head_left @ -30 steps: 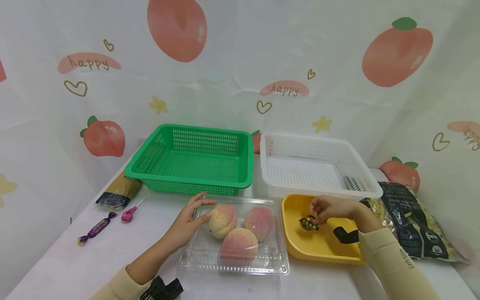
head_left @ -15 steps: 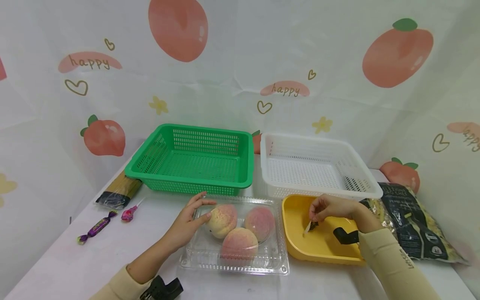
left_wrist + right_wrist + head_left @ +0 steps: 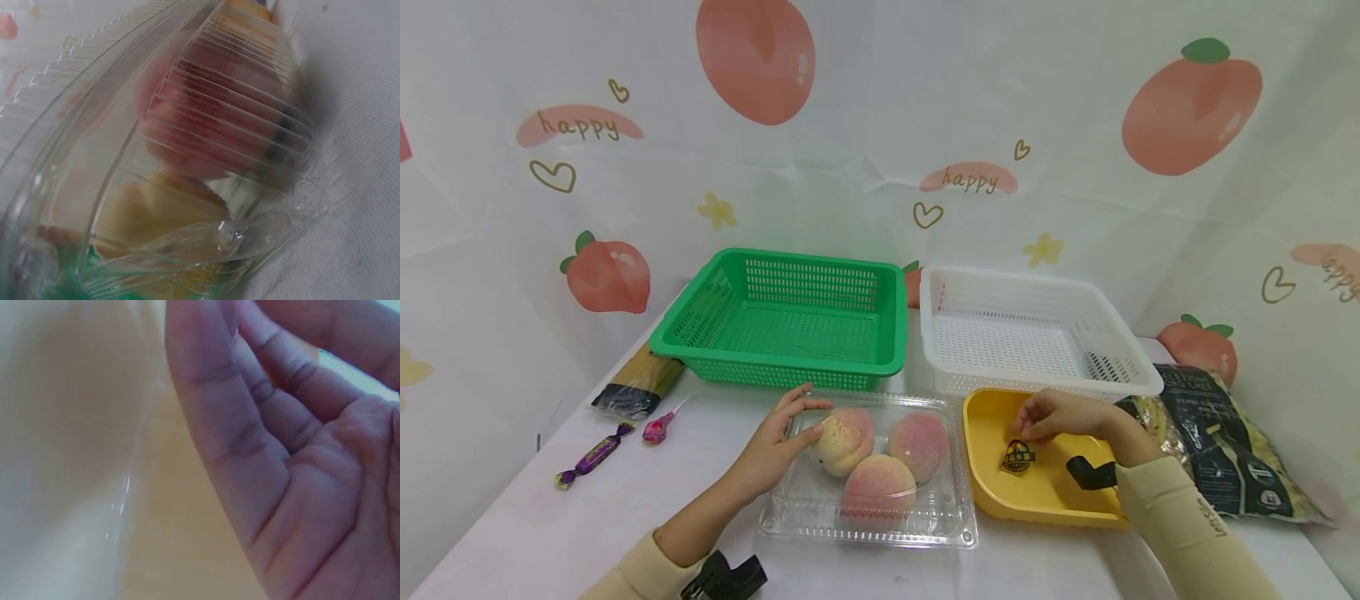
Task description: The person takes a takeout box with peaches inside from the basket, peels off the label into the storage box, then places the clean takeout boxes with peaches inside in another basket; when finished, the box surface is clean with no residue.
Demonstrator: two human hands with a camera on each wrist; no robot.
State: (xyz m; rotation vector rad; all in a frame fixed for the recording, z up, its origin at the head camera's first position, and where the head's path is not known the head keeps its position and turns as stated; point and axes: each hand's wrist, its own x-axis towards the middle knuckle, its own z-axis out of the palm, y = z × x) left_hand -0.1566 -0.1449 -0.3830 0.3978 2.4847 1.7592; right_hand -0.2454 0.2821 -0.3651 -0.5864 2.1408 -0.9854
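My left hand (image 3: 778, 442) rests on the left side of a clear plastic clamshell box (image 3: 947, 508) in the head view, fingers spread. Inside the box lie three peaches (image 3: 880, 487); the left wrist view shows a red peach (image 3: 212, 106) through its ribbed wall. Over a yellow tray (image 3: 1037, 512), my right hand (image 3: 1060, 417) pinches the upper edge of a small black-and-gold label (image 3: 1017, 457). In the right wrist view the bent fingers (image 3: 219, 412) fill much of the frame, and the label is hidden there.
Behind stand a green basket (image 3: 805, 367) and a white basket (image 3: 1045, 379). On the left lie a pack of brown sticks (image 3: 643, 379), a lollipop (image 3: 657, 429) and a purple-wrapped candy (image 3: 597, 455). A black food bag (image 3: 1240, 458) lies at the right.
My right fingers have turned the label: it faced the camera, then stood edge-on, and now its printed face shows again, hanging slightly lower. The left hand and the clamshell box have stayed still.
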